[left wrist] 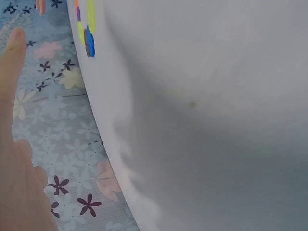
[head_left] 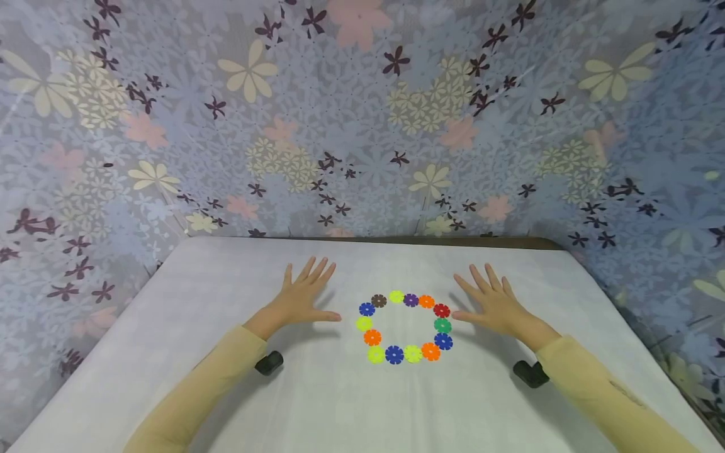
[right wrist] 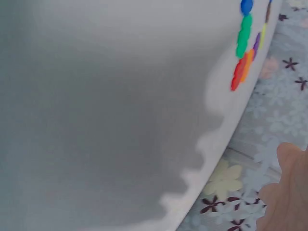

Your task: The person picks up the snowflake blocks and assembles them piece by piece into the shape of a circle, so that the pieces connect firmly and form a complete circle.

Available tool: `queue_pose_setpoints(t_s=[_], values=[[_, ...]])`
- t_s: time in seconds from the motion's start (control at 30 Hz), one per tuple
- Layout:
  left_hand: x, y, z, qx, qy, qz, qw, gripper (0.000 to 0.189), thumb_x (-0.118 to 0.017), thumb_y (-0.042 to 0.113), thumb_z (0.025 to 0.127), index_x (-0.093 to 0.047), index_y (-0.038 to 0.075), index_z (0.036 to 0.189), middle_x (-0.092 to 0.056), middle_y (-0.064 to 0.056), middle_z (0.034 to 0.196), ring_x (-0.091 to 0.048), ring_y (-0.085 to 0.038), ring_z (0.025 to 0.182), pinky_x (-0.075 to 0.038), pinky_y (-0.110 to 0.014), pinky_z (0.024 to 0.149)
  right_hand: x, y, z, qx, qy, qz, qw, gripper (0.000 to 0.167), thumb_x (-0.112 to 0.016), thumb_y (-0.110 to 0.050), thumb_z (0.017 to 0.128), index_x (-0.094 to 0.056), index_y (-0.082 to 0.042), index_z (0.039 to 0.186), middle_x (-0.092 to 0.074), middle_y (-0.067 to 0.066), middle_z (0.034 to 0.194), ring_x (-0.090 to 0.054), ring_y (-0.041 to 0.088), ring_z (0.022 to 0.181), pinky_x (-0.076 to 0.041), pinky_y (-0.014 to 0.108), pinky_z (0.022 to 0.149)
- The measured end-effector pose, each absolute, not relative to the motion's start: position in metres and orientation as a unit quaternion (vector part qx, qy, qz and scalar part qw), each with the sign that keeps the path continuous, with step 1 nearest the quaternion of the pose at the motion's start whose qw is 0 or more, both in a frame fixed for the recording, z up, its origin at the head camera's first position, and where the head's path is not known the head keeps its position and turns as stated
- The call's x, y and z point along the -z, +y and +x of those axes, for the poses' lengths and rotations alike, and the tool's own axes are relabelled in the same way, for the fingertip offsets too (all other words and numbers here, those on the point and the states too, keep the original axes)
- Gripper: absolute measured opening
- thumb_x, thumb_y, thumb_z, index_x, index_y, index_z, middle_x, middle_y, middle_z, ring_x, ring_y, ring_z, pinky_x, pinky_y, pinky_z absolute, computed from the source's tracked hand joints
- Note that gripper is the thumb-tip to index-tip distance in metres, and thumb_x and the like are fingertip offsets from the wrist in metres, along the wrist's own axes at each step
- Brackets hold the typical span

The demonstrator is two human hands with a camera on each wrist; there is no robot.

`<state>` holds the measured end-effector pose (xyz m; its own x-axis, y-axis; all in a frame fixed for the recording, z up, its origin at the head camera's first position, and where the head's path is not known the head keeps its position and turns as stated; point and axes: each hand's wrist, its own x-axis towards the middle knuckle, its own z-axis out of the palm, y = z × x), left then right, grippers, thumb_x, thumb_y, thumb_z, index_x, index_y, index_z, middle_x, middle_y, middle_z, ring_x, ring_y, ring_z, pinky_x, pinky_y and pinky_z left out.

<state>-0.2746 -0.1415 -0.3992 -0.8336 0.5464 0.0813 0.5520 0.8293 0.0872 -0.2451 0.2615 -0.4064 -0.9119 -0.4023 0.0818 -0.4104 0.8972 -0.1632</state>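
A ring of flat, notched, multicoloured discs, apparently plastic, is laid on the white-covered table, about midway between its left and right edges and set in from the far edge. The discs are probably placed side by side so that a near-closed outline is formed. The ring is flanked by the bare left hand and the bare right hand, both seemingly held above the table, presumably so that the discs are left undisturbed. All visible fingers are extended and spread; nothing is grasped. The ring's longer axis is aligned roughly with the far edge, though foreshortening may exaggerate this; no pointing end is shown.
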Motion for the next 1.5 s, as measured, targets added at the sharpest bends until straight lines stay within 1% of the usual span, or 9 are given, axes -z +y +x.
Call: queue_pose_setpoints(t_s=[0.2, 0.4, 0.67, 0.83, 1.0, 1.07, 1.13, 1.27, 1.5], values=[[0.401, -0.139, -0.261, 0.055, -0.950, -0.305, 0.024, 0.106, -0.042, 0.079, 0.068, -0.002, 0.019, 0.144, 0.004, -0.002, 0.147, 0.014, -0.021, 0.131, 0.012, -0.059, 0.092, 0.407, 0.255, -0.226, -0.093, -0.964, 0.239, 0.066, 0.081, -0.052, -0.060, 0.079, -0.025, -0.016, 0.142, -0.006, 0.020, 0.145, 0.012, 0.039, 0.128, 0.004, 0.062, 0.093], [0.404, -0.136, -0.243, 0.105, -0.946, -0.305, 0.045, 0.103, -0.057, 0.067, 0.070, -0.007, 0.016, 0.144, -0.001, -0.002, 0.147, 0.010, -0.020, 0.131, 0.011, -0.059, 0.093, 0.415, 0.241, -0.213, -0.099, -0.959, 0.256, 0.074, 0.082, -0.053, -0.062, 0.077, -0.030, -0.014, 0.140, -0.008, 0.018, 0.145, 0.007, 0.040, 0.129, 0.003, 0.060, 0.094], [0.425, -0.122, -0.229, 0.259, -0.901, -0.344, 0.040, 0.094, -0.067, 0.048, 0.074, -0.014, 0.014, 0.144, -0.009, -0.004, 0.147, -0.003, -0.028, 0.132, 0.004, -0.064, 0.091, 0.427, 0.232, -0.193, -0.185, -0.938, 0.280, 0.083, 0.073, -0.063, -0.044, 0.079, -0.035, -0.008, 0.136, -0.013, 0.018, 0.144, 0.002, 0.039, 0.130, -0.008, 0.067, 0.090], [0.434, -0.111, -0.229, 0.307, -0.876, -0.366, 0.062, 0.086, -0.068, 0.044, 0.074, -0.024, 0.018, 0.142, -0.015, -0.002, 0.146, -0.002, -0.024, 0.133, 0.003, -0.063, 0.091, 0.438, 0.217, -0.191, -0.204, -0.926, 0.304, 0.088, 0.072, -0.063, -0.042, 0.080, -0.034, -0.007, 0.137, -0.012, 0.018, 0.145, 0.002, 0.038, 0.130, -0.009, 0.065, 0.091], [0.445, -0.098, -0.229, 0.279, -0.865, -0.413, 0.059, 0.071, -0.070, 0.045, 0.073, -0.046, 0.015, 0.132, -0.026, -0.010, 0.142, -0.009, -0.033, 0.131, -0.003, -0.066, 0.090, 0.446, 0.197, -0.194, -0.223, -0.909, 0.333, 0.112, 0.073, -0.061, -0.045, 0.081, -0.037, -0.003, 0.134, -0.021, 0.022, 0.141, -0.007, 0.041, 0.128, -0.011, 0.063, 0.092], [0.449, -0.093, -0.228, 0.264, -0.860, -0.432, 0.066, 0.058, -0.072, 0.044, 0.070, -0.059, 0.015, 0.118, -0.041, -0.008, 0.134, -0.023, -0.030, 0.126, -0.014, -0.060, 0.092, 0.449, 0.190, -0.194, -0.230, -0.903, 0.341, 0.126, 0.070, -0.061, -0.046, 0.080, -0.043, -0.001, 0.130, -0.028, 0.019, 0.138, -0.013, 0.041, 0.127, -0.014, 0.061, 0.093], [0.453, -0.090, -0.226, 0.256, -0.852, -0.450, 0.070, 0.044, -0.074, 0.043, 0.069, -0.068, 0.017, 0.104, -0.054, -0.001, 0.116, -0.038, -0.021, 0.111, -0.026, -0.045, 0.091, 0.452, 0.183, -0.195, -0.232, -0.891, 0.361, 0.152, 0.063, -0.064, -0.045, 0.079, -0.051, -0.001, 0.123, -0.040, 0.015, 0.132, -0.022, 0.040, 0.124, -0.020, 0.059, 0.093], [0.454, -0.085, -0.223, 0.220, -0.842, -0.486, 0.075, 0.035, -0.071, 0.045, 0.070, -0.071, 0.018, 0.092, -0.052, 0.010, 0.086, -0.038, -0.007, 0.080, -0.034, -0.020, 0.073, 0.457, 0.170, -0.198, -0.229, -0.858, 0.416, 0.197, 0.049, -0.070, -0.042, 0.074, -0.064, -0.006, 0.106, -0.056, 0.006, 0.115, -0.036, 0.037, 0.116, -0.031, 0.055, 0.089], [0.447, -0.078, -0.228, 0.146, -0.804, -0.567, 0.106, 0.026, -0.063, 0.039, 0.082, -0.072, 0.016, 0.090, -0.055, 0.007, 0.087, -0.045, -0.007, 0.077, -0.035, -0.015, 0.070, 0.453, 0.166, -0.199, -0.200, -0.844, 0.467, 0.172, 0.034, -0.069, -0.042, 0.074, -0.071, -0.016, 0.097, -0.057, 0.002, 0.116, -0.039, 0.036, 0.113, -0.033, 0.053, 0.087]])
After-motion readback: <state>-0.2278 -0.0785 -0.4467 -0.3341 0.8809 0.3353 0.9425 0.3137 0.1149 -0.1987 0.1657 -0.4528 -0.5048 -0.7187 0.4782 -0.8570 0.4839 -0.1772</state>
